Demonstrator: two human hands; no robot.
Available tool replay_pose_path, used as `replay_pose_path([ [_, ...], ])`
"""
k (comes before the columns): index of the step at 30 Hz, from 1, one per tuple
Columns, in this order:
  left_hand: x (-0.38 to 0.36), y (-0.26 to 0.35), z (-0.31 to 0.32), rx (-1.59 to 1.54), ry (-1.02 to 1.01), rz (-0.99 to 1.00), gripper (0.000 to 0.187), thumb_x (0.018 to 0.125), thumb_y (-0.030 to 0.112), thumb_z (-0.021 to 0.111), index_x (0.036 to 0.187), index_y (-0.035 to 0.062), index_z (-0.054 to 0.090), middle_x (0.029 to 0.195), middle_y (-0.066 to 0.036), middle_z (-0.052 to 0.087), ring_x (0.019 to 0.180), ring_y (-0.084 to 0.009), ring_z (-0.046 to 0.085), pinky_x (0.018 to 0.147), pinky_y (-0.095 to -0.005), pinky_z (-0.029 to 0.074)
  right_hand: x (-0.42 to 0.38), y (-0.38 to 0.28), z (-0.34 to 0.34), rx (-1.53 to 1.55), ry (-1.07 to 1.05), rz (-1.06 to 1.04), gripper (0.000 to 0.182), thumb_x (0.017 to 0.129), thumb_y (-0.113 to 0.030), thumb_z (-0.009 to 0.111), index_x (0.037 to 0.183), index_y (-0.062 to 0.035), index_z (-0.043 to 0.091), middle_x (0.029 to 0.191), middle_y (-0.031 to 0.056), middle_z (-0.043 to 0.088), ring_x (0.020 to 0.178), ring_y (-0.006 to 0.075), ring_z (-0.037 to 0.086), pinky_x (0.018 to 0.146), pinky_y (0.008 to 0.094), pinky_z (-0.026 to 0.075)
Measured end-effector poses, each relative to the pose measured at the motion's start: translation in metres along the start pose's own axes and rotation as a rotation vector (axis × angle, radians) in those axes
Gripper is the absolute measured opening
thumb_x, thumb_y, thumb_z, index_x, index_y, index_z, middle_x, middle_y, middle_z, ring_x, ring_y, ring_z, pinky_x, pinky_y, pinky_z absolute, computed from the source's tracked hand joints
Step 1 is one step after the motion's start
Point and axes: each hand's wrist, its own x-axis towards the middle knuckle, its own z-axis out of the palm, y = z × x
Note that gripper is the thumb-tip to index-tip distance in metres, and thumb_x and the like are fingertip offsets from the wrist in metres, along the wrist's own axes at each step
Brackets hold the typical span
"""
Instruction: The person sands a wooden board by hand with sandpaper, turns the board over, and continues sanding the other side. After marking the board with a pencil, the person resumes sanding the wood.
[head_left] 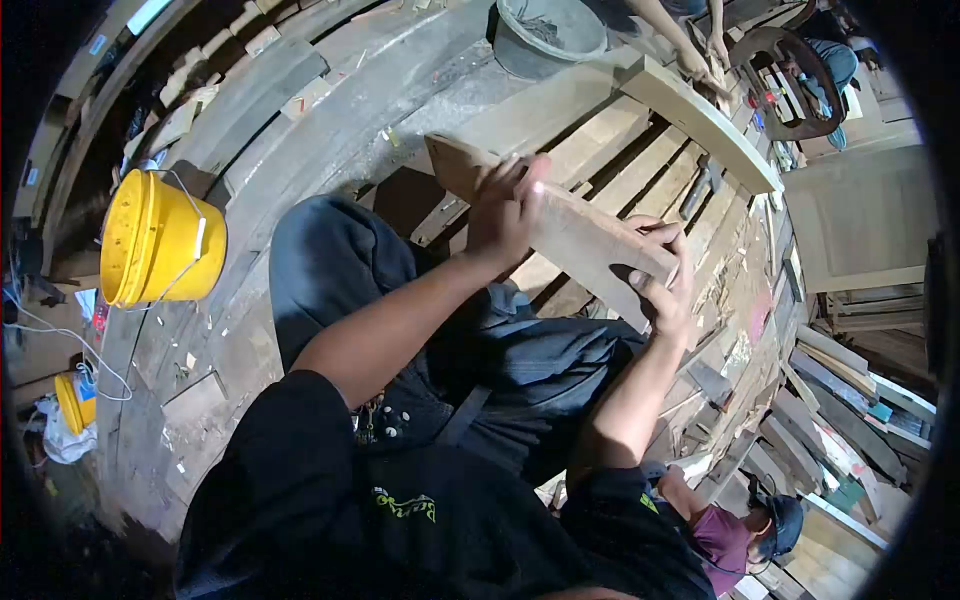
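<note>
A curved wooden piece [585, 250] is held up in front of me between both hands, above my lap. My left hand [502, 212] grips it near its far left part, fingers wrapped over the upper edge. Around the nearer right end closes my right hand [662, 275], thumb on the broad face and fingers behind. Beneath and beyond the piece lies a slatted wooden platform [615, 150]. On its slats rests a dark hand tool [695, 192], whose kind I cannot make out. A pale curved board [700, 118] stands across the platform's far end.
A yellow bucket [165, 240] stands on the left, and a grey tub [548, 45] at the top. Another person's hands [705, 65] are near the pale board. A person in a cap [740, 530] sits lower right, beside stacked wood offcuts [830, 430].
</note>
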Motion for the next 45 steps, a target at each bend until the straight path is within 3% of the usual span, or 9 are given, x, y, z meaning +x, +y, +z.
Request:
replay_pose_path([
  [5,-0.029,0.034,0.006,0.105,-0.039,0.612,0.039,0.102,0.025,0.035,0.129,0.0048,0.055,0.132,-0.019,0.055,0.126,-0.0328,0.051,0.107,-0.0483,0.033,0.002,0.002,-0.001,0.063,-0.075,-0.018,0.044,0.064,-0.010,0.072,0.101,-0.0040,0.048,0.117,0.0169,0.055,0.108,0.0248,0.054,0.094,0.0379,0.043],
  [10,-0.002,-0.014,0.007,-0.072,0.018,-0.114,0.042,0.102,0.025,0.032,0.126,0.0009,0.057,0.119,-0.020,0.063,0.117,-0.0397,0.055,0.103,-0.0463,0.038,0.000,-0.001,-0.002,0.014,-0.030,0.009,0.045,0.064,-0.012,0.072,0.101,-0.0038,0.048,0.117,0.0169,0.055,0.108,0.0255,0.054,0.095,0.0387,0.042],
  [15,-0.021,0.033,-0.005,-0.073,-0.108,0.442,0.046,0.103,0.032,0.035,0.131,-0.0001,0.053,0.133,-0.021,0.054,0.129,-0.0382,0.048,0.109,-0.0480,0.033,0.002,0.005,-0.001,0.065,-0.030,-0.008,0.045,0.065,-0.013,0.072,0.101,-0.0034,0.048,0.116,0.0171,0.055,0.107,0.0249,0.054,0.094,0.0385,0.042],
  [20,-0.015,0.015,-0.014,-0.429,-0.098,0.286,0.037,0.101,0.024,0.047,0.129,0.0007,0.054,0.130,-0.021,0.056,0.126,-0.0370,0.049,0.107,-0.0437,0.036,-0.001,-0.003,0.001,-0.110,-0.010,0.004,0.046,0.066,-0.020,0.074,0.101,-0.0031,0.050,0.115,0.0143,0.057,0.103,0.0230,0.056,0.092,0.0361,0.044],
  [28,-0.008,0.005,-0.022,-0.348,0.031,0.271,0.043,0.103,0.029,0.043,0.131,-0.0033,0.050,0.128,-0.020,0.057,0.120,-0.0297,0.055,0.103,-0.0389,0.040,0.000,-0.023,0.041,-0.194,-0.184,-0.132,0.046,0.059,0.005,0.064,0.102,-0.0035,0.051,0.112,0.0151,0.063,0.104,0.0255,0.060,0.094,0.0370,0.045],
  [31,0.001,-0.009,-0.015,-0.381,0.030,0.294,0.053,0.100,0.035,0.048,0.134,-0.0046,0.040,0.102,-0.013,0.061,0.078,-0.0177,0.063,0.072,-0.0303,0.051,0.005,-0.032,0.043,-0.369,-0.201,-0.213,0.046,0.057,0.005,0.065,0.101,-0.0031,0.053,0.109,0.0157,0.064,0.101,0.0289,0.062,0.092,0.0369,0.046],
  [34,0.001,-0.014,-0.013,-0.451,0.099,0.244,0.033,0.095,0.015,0.053,0.125,0.0002,0.056,0.125,-0.024,0.055,0.110,-0.0398,0.060,0.087,-0.0416,0.051,0.006,-0.044,0.055,-0.452,-0.212,-0.271,0.047,0.057,0.004,0.066,0.102,-0.0028,0.054,0.109,0.0167,0.064,0.102,0.0324,0.063,0.092,0.0374,0.047],
  [40,0.005,-0.023,-0.020,-0.420,0.169,0.315,0.033,0.097,0.018,0.050,0.122,-0.0023,0.055,0.123,-0.023,0.055,0.104,-0.0364,0.061,0.085,-0.0392,0.051,0.004,-0.062,0.070,-0.565,-0.027,-0.494,0.045,0.067,-0.010,0.078,0.107,-0.0030,0.056,0.110,0.0173,0.063,0.107,0.0356,0.060,0.097,0.0436,0.045],
  [45,0.011,-0.013,-0.026,-0.414,0.276,0.338,0.037,0.100,0.025,0.045,0.121,-0.0033,0.057,0.123,-0.020,0.053,0.094,-0.0272,0.061,0.080,-0.0354,0.050,-0.037,-0.108,0.124,0.743,0.058,-0.696,0.055,0.097,-0.054,0.047,0.064,-0.0102,0.053,0.060,0.0067,0.057,0.055,0.0237,0.059,0.080,0.0558,0.050],
])
